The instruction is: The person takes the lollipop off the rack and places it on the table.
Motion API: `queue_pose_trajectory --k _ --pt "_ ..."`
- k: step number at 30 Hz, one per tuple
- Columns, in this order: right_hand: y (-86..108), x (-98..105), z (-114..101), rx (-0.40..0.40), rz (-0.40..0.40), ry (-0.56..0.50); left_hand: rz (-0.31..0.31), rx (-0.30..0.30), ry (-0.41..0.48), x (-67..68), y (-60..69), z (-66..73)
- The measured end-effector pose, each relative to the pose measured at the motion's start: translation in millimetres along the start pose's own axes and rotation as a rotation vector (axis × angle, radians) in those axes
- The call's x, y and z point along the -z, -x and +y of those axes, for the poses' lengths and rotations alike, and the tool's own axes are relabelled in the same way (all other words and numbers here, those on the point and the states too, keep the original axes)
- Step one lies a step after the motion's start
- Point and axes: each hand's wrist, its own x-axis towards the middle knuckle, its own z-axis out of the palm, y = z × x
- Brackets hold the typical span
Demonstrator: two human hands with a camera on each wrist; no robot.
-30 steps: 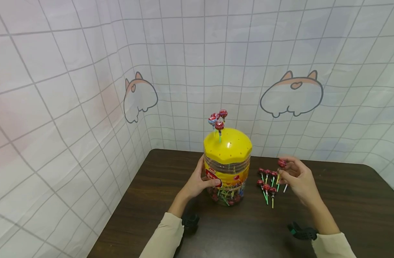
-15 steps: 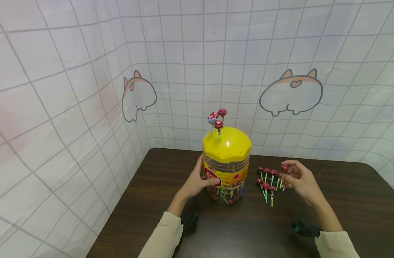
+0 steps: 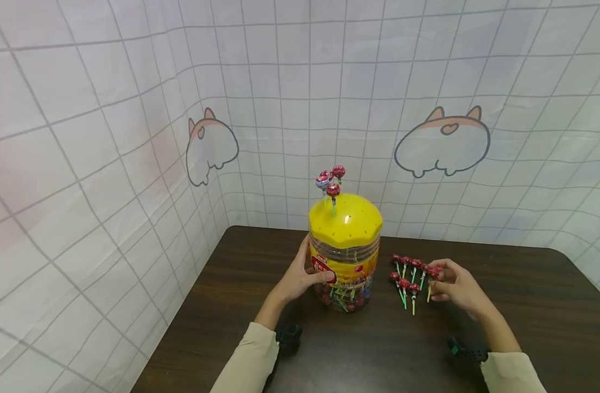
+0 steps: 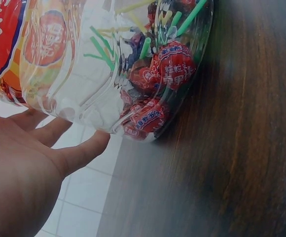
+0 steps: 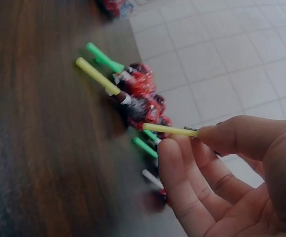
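Note:
A clear plastic jar [image 3: 351,272] with a yellow lid [image 3: 356,218] stands upright on the table. Several lollipops [image 3: 333,190] stick up from holes at the lid's left. My left hand [image 3: 296,279] holds the jar's left side, thumb across the label. Wrapped lollipops [image 4: 175,64] show through its lower wall in the left wrist view. Between thumb and fingers my right hand [image 3: 458,286] pinches a lollipop by its yellow stick [image 5: 167,130], low beside a group of lollipops [image 3: 403,284]. The held lollipop's head is hidden behind the thumb in the right wrist view.
The dark wooden table [image 3: 369,355] reaches back to a white gridded curtain [image 3: 290,82] with cartoon animal prints. Lollipops lie in two rough rows to the right of the jar, sticks toward me. Each wrist wears a black band [image 3: 467,349].
My right hand has come down and slightly right with the lollipop, from above the group to the right end of the back row. The left hand and jar stay put.

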Motion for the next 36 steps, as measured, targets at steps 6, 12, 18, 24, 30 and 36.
queue_pose_trajectory --k 6,12,18,24,30,36 --pt "0.4 -2 10 -0.041 -0.053 -0.020 -0.004 -0.005 0.009 -0.7 -1.3 -0.3" --pt "1.5 -4 13 -0.061 -0.071 -0.015 -0.005 -0.007 0.021 -0.6 -2.5 0.9" --pt "3.1 -3 11 -0.067 -0.083 0.063 -0.003 0.001 0.016 0.0 -2.7 0.1" --pt "5.5 -4 8 -0.068 -0.094 0.179 0.005 0.005 0.008 0.2 -1.9 -1.5" --pt "7.2 -4 8 -0.047 -0.107 0.232 0.007 0.005 0.011 0.0 -1.8 -2.5" --pt "6.4 -5 9 -0.049 -0.106 0.252 0.009 0.011 0.014 0.0 -1.4 -1.6"
